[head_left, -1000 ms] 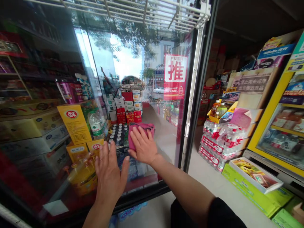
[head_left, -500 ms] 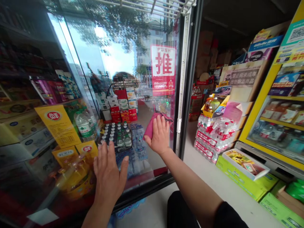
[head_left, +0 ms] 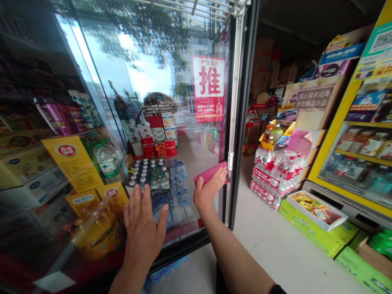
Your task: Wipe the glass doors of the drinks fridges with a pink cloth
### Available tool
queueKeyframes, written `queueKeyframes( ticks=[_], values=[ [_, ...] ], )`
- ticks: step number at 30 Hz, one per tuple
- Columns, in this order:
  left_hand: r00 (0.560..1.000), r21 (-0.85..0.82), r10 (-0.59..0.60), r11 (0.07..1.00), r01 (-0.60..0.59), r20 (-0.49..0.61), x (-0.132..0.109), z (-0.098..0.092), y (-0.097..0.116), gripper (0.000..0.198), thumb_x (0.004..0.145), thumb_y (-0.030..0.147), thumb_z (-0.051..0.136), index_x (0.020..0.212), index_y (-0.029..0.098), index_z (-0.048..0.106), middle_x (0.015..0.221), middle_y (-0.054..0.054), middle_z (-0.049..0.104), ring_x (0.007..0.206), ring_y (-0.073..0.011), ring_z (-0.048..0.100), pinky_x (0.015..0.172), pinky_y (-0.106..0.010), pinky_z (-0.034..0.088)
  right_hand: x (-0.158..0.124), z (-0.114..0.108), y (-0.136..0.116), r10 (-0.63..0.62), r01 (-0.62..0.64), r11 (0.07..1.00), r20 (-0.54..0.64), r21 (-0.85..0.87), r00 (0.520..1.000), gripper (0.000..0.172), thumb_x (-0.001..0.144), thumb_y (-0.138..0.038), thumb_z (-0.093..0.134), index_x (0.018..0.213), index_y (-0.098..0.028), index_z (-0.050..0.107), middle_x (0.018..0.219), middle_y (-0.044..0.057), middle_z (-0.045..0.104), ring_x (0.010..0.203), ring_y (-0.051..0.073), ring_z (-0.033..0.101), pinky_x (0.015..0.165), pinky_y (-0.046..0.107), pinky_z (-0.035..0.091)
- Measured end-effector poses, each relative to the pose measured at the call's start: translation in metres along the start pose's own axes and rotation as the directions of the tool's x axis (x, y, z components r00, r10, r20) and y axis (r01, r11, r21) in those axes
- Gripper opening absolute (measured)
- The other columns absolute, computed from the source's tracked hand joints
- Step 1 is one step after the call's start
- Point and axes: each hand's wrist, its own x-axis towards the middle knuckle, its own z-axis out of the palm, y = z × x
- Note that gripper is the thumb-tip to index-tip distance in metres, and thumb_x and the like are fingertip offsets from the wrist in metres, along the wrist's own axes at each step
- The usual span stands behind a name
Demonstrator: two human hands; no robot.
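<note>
Through the head camera I see my left hand [head_left: 142,228] lying flat on the tall reflective glass door [head_left: 171,134], low on the pane and left of its middle. Its grip is wide, the fingers spread, and it holds nothing. My right hand [head_left: 208,191] is lower right on the same door, its grip closed around a folded pink cloth [head_left: 211,172]. The cloth's far end lies close against the small silver metal latch [head_left: 230,160] on the door's right edge, though I cannot tell whether they touch. The red-and-white push sign [head_left: 209,87] is stuck to the glass above that hand, and the black door frame [head_left: 245,102] runs just beside the edge. To the right of the door, shrink-wrapped packs of bottled water [head_left: 272,179] are stacked on the floor, with flat green cartons [head_left: 309,228] nearer me. I judge the main risk to be at that edge. The fingertips sit so near the latch and frame that they could be pinched if the door swings, and the sign suggests the door gives when pushed, so weight through my flat left palm might cause exactly that. The cloth could also snag on the latch and pull out of my grip. My bare left palm may smear the pane where it rests.
</note>
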Motion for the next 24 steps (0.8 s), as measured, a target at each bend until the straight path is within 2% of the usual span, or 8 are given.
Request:
queueKeyframes(
  ticks=[2, 4, 8, 11, 14, 17, 24],
  values=[
    [1.000, 0.002, -0.003, 1.000, 0.003, -0.002, 0.001, 0.000, -0.003, 0.080, 0.109, 0.049, 0.049, 0.177, 0.017, 0.020, 0.184, -0.024, 0.023, 0.172, -0.0430, 0.022, 0.135, -0.069, 0.025, 0.006, -0.002, -0.006, -0.074, 0.074, 0.997, 0.004, -0.013, 0.997, 0.092, 0.110, -0.044, 0.044, 0.176, 0.000, -0.003, 0.181, 0.037, 0.009, 0.173, 0.047, 0.000, 0.126, 0.085, 0.024],
    [1.000, 0.000, 0.004, 1.000, -0.004, -0.011, 0.003, 0.001, -0.004, 0.080, 0.109, 0.048, 0.049, 0.177, 0.017, 0.020, 0.184, -0.024, 0.022, 0.172, -0.0438, 0.021, 0.135, -0.069, 0.025, 0.030, -0.005, -0.017, -0.202, 0.203, 0.979, 0.035, -0.025, 0.979, 0.093, 0.109, -0.042, 0.047, 0.177, -0.002, -0.003, 0.182, 0.035, 0.012, 0.173, 0.045, 0.001, 0.128, 0.083, 0.024],
    [0.999, -0.003, 0.035, 0.999, -0.035, -0.032, 0.011, 0.003, -0.001, 0.081, 0.109, 0.049, 0.049, 0.178, 0.018, 0.020, 0.184, -0.024, 0.021, 0.171, -0.0451, 0.021, 0.134, -0.070, 0.025, 0.118, -0.010, -0.056, -0.383, 0.384, 0.923, 0.030, -0.037, 0.923, 0.095, 0.108, -0.047, 0.049, 0.176, 0.000, 0.003, 0.182, 0.032, 0.015, 0.174, 0.041, 0.001, 0.134, 0.074, 0.020],
    [0.997, -0.014, 0.046, 0.999, -0.047, -0.057, 0.015, 0.002, 0.003, 0.080, 0.109, 0.048, 0.048, 0.177, 0.017, 0.020, 0.184, -0.024, 0.022, 0.172, -0.0443, 0.021, 0.134, -0.070, 0.026, 0.188, -0.011, -0.084, -0.467, 0.467, 0.884, -0.006, -0.029, 0.884, 0.091, 0.110, -0.053, 0.038, 0.176, -0.002, 0.004, 0.184, 0.028, 0.013, 0.174, 0.040, 0.002, 0.134, 0.074, 0.016],
    [0.997, -0.016, 0.055, 0.998, -0.056, -0.056, 0.016, 0.001, 0.001, 0.081, 0.109, 0.048, 0.049, 0.178, 0.019, 0.018, 0.185, -0.023, 0.020, 0.173, -0.0424, 0.018, 0.136, -0.069, 0.024, 0.229, -0.013, -0.098, -0.511, 0.511, 0.860, -0.028, -0.019, 0.859, 0.089, 0.110, -0.055, 0.031, 0.177, -0.005, 0.000, 0.184, 0.026, 0.011, 0.173, 0.042, 0.004, 0.131, 0.080, 0.014],
    [0.997, -0.010, 0.070, 0.998, -0.070, -0.037, 0.014, 0.003, -0.003, 0.084, 0.108, 0.047, 0.051, 0.178, 0.019, 0.016, 0.186, -0.022, 0.018, 0.173, -0.0425, 0.017, 0.136, -0.069, 0.024, 0.233, -0.016, -0.096, -0.504, 0.504, 0.863, -0.007, -0.048, 0.863, 0.091, 0.109, -0.054, 0.034, 0.176, -0.004, -0.002, 0.184, 0.026, 0.011, 0.173, 0.041, 0.003, 0.132, 0.077, 0.016],
    [0.998, -0.022, 0.060, 0.998, -0.061, -0.009, 0.010, 0.005, -0.006, 0.085, 0.107, 0.047, 0.053, 0.179, 0.021, 0.015, 0.186, -0.022, 0.017, 0.173, -0.0438, 0.016, 0.135, -0.070, 0.025, 0.184, -0.018, -0.066, -0.453, 0.455, 0.889, 0.044, -0.052, 0.891, 0.094, 0.108, -0.056, 0.042, 0.176, -0.004, 0.004, 0.184, 0.026, 0.015, 0.173, 0.040, 0.002, 0.135, 0.069, 0.021]
  ],
)
